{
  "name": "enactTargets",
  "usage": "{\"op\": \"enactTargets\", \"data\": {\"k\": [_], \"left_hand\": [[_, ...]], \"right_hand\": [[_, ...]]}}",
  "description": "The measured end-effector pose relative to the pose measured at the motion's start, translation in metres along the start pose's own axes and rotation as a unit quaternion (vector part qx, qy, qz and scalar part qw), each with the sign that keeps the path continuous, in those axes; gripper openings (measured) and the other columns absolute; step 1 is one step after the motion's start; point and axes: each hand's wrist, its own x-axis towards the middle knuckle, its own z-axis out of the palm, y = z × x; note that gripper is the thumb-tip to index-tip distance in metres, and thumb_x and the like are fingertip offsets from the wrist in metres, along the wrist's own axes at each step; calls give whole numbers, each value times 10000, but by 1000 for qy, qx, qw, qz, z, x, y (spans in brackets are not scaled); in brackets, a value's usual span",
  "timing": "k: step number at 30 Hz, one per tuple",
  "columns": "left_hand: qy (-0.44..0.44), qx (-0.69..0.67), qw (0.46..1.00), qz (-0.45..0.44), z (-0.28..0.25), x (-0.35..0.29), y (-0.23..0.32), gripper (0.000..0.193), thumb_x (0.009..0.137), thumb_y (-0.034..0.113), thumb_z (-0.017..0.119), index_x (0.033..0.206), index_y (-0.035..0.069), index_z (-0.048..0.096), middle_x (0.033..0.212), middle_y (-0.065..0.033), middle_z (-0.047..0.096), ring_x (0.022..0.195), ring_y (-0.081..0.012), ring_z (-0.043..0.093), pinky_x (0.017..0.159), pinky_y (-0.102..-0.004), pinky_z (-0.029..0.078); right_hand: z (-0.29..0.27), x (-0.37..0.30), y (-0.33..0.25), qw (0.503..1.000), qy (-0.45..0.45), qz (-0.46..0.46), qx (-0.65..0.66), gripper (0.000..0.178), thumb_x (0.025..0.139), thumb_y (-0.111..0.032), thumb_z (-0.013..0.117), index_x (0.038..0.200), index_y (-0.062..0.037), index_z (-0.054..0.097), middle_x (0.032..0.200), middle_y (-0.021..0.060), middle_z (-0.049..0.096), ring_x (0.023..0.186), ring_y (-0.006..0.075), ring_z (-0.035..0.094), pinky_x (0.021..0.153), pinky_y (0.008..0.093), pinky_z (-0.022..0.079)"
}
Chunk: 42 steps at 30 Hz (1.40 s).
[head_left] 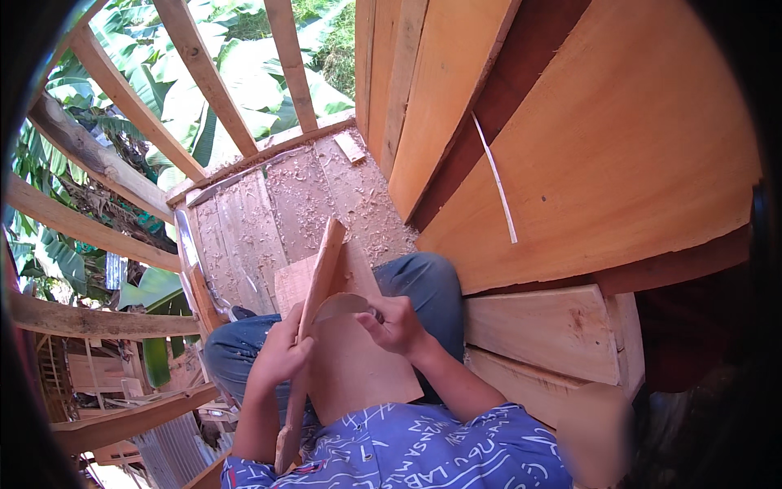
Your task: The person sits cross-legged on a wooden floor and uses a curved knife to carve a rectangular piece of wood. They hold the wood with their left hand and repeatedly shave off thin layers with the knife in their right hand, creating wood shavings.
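My left hand [283, 350] is closed around a long narrow wooden board [319, 269], which stands on edge and slants from my lap toward the floor. My right hand [397, 326] is closed at the upper right of a thin, curved tan piece [342, 305], its thumb apart from the curled fingers. A small dark thing shows at those fingers; its kind is unclear. The curved piece reaches toward the narrow board. Below it, a flat tan panel [362, 371] lies over my lap. Another pale wooden piece [295, 281] shows behind the narrow board, between my knees.
Wood shavings [366, 200] litter the plank floor, with a small wood offcut [349, 147] near the far edge. Wooden railing bars [208, 73] border the left and far sides. Large boards [603, 163] lean on the right, above stacked thick planks [542, 330].
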Motion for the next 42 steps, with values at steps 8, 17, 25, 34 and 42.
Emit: {"op": "enactTargets", "data": {"k": [8, 17, 25, 34, 42], "left_hand": [[31, -109, 991, 68, 6, -10, -8, 585, 761, 78, 581, 1332, -17, 499, 1151, -212, 633, 1110, -241, 606, 941, -376, 471], [14, -149, 989, 5, 6, -13, -22, 578, 792, 114, 601, 1341, -29, 493, 1211, -177, 627, 1149, -238, 583, 987, -346, 441], [16, -198, 980, 19, 10, -10, -27, 599, 781, 117, 556, 1351, -49, 483, 1205, -140, 621, 1135, -183, 559, 985, -321, 439], [25, -218, 976, -7, 18, -16, -15, 657, 737, 111, 571, 1370, -36, 473, 1246, -145, 597, 1176, -217, 542, 1011, -341, 416], [28, -220, 974, -38, 13, -17, -30, 638, 790, 120, 498, 1405, -41, 440, 1287, -145, 581, 1188, -214, 526, 1001, -319, 415]], "right_hand": [[25, 14, 5, 984, -36, 174, -10, 395, 952, -351, 627, 773, 1, 605, 562, 178, 523, 517, 292, 612, 499, 375, 435], [36, 32, -23, 991, -72, 97, 58, 578, 973, -521, 538, 666, -34, 480, 528, 116, 495, 483, 272, 548, 473, 379, 396], [-13, 15, -24, 985, 148, -34, 77, 608, 1025, -517, 428, 617, -66, 420, 509, -32, 381, 433, 53, 403, 409, 257, 263], [31, 23, -4, 982, -45, 111, -148, 518, 950, -511, 565, 784, -30, 663, 681, 207, 640, 679, 417, 654, 575, 450, 521], [31, 52, 11, 954, -66, 107, -271, 652, 889, -673, 520, 775, -60, 710, 682, 183, 679, 680, 348, 702, 600, 443, 556]]}}
